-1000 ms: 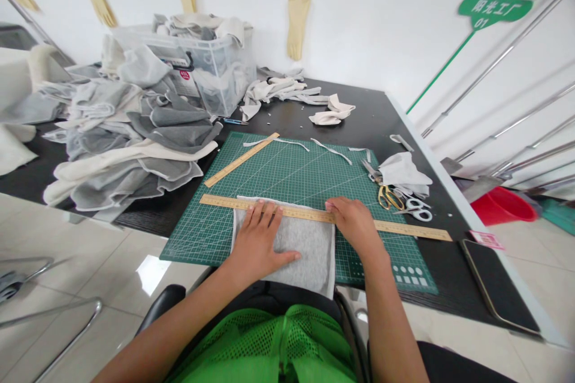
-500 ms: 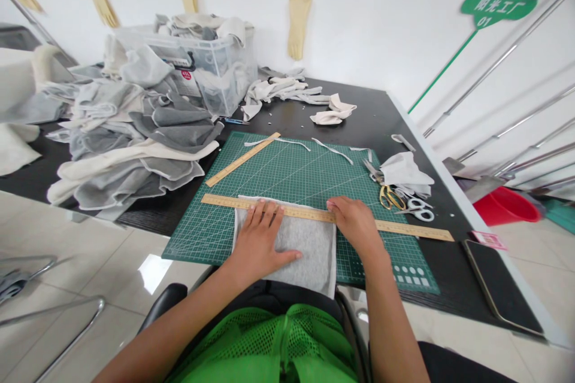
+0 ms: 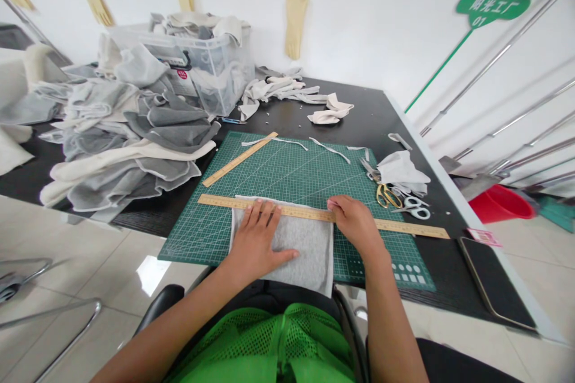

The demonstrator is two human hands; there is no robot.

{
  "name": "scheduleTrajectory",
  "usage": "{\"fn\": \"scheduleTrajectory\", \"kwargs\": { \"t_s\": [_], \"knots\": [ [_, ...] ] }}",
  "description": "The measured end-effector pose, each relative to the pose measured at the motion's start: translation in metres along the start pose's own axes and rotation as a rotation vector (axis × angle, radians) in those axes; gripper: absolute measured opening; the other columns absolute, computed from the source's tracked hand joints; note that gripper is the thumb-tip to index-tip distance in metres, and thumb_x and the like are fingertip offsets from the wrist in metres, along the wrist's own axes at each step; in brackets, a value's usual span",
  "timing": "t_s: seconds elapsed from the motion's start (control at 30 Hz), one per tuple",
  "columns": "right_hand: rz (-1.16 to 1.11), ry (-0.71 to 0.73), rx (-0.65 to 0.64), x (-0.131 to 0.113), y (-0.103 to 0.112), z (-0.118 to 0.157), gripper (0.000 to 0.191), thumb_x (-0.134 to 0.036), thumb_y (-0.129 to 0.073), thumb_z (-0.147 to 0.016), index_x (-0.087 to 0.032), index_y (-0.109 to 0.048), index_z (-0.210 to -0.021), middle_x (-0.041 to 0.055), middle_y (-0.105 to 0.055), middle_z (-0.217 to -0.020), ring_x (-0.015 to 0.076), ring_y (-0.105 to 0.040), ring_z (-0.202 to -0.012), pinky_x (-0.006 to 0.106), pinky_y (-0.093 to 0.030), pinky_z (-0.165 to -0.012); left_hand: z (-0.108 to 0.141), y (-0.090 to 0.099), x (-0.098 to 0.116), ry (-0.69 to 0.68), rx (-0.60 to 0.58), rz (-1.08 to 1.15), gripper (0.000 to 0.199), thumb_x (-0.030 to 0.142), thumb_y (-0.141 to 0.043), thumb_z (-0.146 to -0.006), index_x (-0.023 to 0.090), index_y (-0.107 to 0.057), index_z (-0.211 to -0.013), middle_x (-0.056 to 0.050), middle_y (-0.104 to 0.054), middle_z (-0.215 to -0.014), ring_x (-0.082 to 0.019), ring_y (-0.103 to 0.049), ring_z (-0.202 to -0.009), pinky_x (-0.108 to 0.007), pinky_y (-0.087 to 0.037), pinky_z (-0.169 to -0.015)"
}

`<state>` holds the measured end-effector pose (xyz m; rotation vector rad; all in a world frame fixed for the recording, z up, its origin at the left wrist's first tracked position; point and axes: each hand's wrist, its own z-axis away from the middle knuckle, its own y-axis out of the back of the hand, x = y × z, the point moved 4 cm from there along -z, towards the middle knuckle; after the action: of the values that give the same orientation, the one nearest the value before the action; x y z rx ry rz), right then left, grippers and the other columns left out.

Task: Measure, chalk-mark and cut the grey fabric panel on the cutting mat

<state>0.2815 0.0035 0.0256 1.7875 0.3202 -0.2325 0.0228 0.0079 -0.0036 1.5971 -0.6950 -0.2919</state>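
Note:
A grey piece of cloth [image 3: 305, 251] lies on the green cutting mat [image 3: 305, 170] and hangs over its near edge. Across the cloth's far edge runs a long wooden ruler [image 3: 413, 228]. My left hand [image 3: 258, 239] rests flat with fingers spread, pressing on both ruler and cloth. At the cloth's far right corner, my right hand [image 3: 357, 224] is closed in a pinch by the ruler; what its fingertips hold is hidden. A shorter wooden ruler [image 3: 238, 160] and thin cloth strips [image 3: 330, 149] lie farther up the mat.
Scissors [image 3: 387, 194], white-handled scissors [image 3: 417, 209] and a crumpled cloth [image 3: 402, 170] sit right of the mat. A phone [image 3: 496, 284] lies at the right edge. A cloth pile [image 3: 175, 125] and a clear plastic bin [image 3: 224, 72] stand left.
The whole view has shifted slightly, so things appear a little farther left. Both hands, the cloth and the ruler keep their places on the mat.

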Motion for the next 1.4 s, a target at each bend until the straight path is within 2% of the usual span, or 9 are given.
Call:
{"fn": "scheduleTrajectory", "kwargs": {
  "t_s": [0.3, 0.5, 0.7, 0.87, 1.0, 1.1, 1.2, 1.3, 1.4],
  "knots": [
    [-0.021, -0.01, -0.006, 0.0, -0.003, -0.001, 0.024, -0.022, -0.046, -0.1, -0.022, -0.07, -0.1, 0.0062, -0.075, -0.102, 0.0214, -0.068, -0.091, 0.031, -0.044, -0.081, 0.0, 0.001, 0.002, -0.009, 0.008, -0.008, 0.102, 0.077, -0.062, -0.078, 0.015, -0.036, -0.154, -0.017, -0.033, -0.162, -0.041, -0.018, -0.154, -0.059, -0.018, -0.125],
    [-0.302, -0.068, 0.216, 0.002, 0.007, -0.001, 0.02, -0.026, -0.047, -0.099, -0.021, -0.066, -0.1, 0.0079, -0.072, -0.103, 0.0223, -0.066, -0.095, 0.034, -0.048, -0.086, 0.0, 0.001, 0.002, -0.007, 0.0, -0.024, 0.1, 0.076, -0.062, -0.079, 0.015, -0.036, -0.154, -0.016, -0.033, -0.162, -0.04, -0.018, -0.154, -0.058, -0.017, -0.126],
    [-0.874, -0.284, 0.477, 0.01, 0.008, -0.002, 0.021, -0.043, -0.053, -0.098, -0.026, -0.056, -0.109, -0.0013, -0.062, -0.084, 0.0152, -0.061, -0.069, 0.031, -0.053, -0.069, -0.001, 0.002, 0.003, -0.01, 0.01, -0.013, 0.097, 0.075, -0.061, -0.081, 0.016, -0.036, -0.154, -0.017, -0.033, -0.162, -0.041, -0.018, -0.154, -0.06, -0.019, -0.124],
    [-1.372, -0.471, 0.371, 0.027, 0.0, -0.002, 0.031, -0.051, -0.065, -0.086, -0.027, -0.053, -0.102, -0.0047, -0.053, -0.079, 0.0138, -0.058, -0.067, 0.028, -0.05, -0.06, -0.001, 0.004, 0.005, -0.006, 0.015, -0.025, 0.095, 0.073, -0.061, -0.082, 0.015, -0.037, -0.153, -0.017, -0.034, -0.161, -0.04, -0.019, -0.154, -0.059, -0.02, -0.124],
    [-0.971, -0.385, 0.161, 0.031, 0.012, 0.006, 0.027, -0.048, -0.07, -0.083, -0.025, -0.059, -0.093, -0.0071, -0.043, -0.068, 0.0123, -0.044, -0.057, 0.025, -0.037, -0.054, 0.0, 0.003, 0.005, -0.002, 0.01, -0.03, 0.095, 0.074, -0.061, -0.082, 0.014, -0.038, -0.153, -0.017, -0.035, -0.161, -0.04, -0.021, -0.153, -0.059, -0.018, -0.125],
    [-0.425, -0.234, -0.041, 0.026, 0.017, 0.014, 0.026, -0.038, -0.076, -0.079, -0.025, -0.07, -0.1, -0.0022, -0.057, -0.079, 0.0167, -0.055, -0.073, 0.028, -0.041, -0.068, 0.0, 0.002, 0.005, 0.002, 0.011, -0.033, 0.097, 0.073, -0.062, -0.081, 0.015, -0.036, -0.154, -0.017, -0.033, -0.162, -0.041, -0.02, -0.154, -0.06, -0.017, -0.125],
    [-0.108, -0.212, -0.169, 0.023, 0.016, 0.021, 0.026, -0.028, -0.072, -0.083, -0.024, -0.074, -0.109, 0.0039, -0.065, -0.096, 0.0201, -0.061, -0.088, 0.029, -0.041, -0.077, -0.001, 0.006, 0.006, -0.021, 0.023, -0.025, 0.102, 0.072, -0.064, -0.081, 0.015, -0.031, -0.157, -0.018, -0.025, -0.166, -0.041, -0.013, -0.155, -0.062, -0.015, -0.125],
    [0.029, -0.219, -0.21, 0.021, 0.015, 0.023, 0.02, -0.024, -0.068, -0.086, -0.024, -0.074, -0.106, 0.0044, -0.064, -0.096, 0.0182, -0.062, -0.082, 0.027, -0.039, -0.073, -0.001, 0.013, 0.012, -0.199, -0.004, 0.023, 0.094, 0.07, -0.062, -0.085, 0.022, -0.031, -0.158, -0.013, -0.02, -0.168, -0.039, -0.007, -0.157, -0.062, -0.014, -0.125],
    [0.043, -0.178, -0.23, 0.017, 0.015, 0.021, 0.014, -0.021, -0.065, -0.089, -0.023, -0.074, -0.1, 0.0033, -0.061, -0.094, 0.0164, -0.06, -0.078, 0.026, -0.037, -0.072, 0.002, 0.017, 0.019, -0.458, -0.137, 0.112, 0.068, 0.062, -0.053, -0.095, 0.03, -0.041, -0.154, -0.004, -0.032, -0.165, -0.028, -0.016, -0.157, -0.051, -0.014, -0.128]
  ]
}}
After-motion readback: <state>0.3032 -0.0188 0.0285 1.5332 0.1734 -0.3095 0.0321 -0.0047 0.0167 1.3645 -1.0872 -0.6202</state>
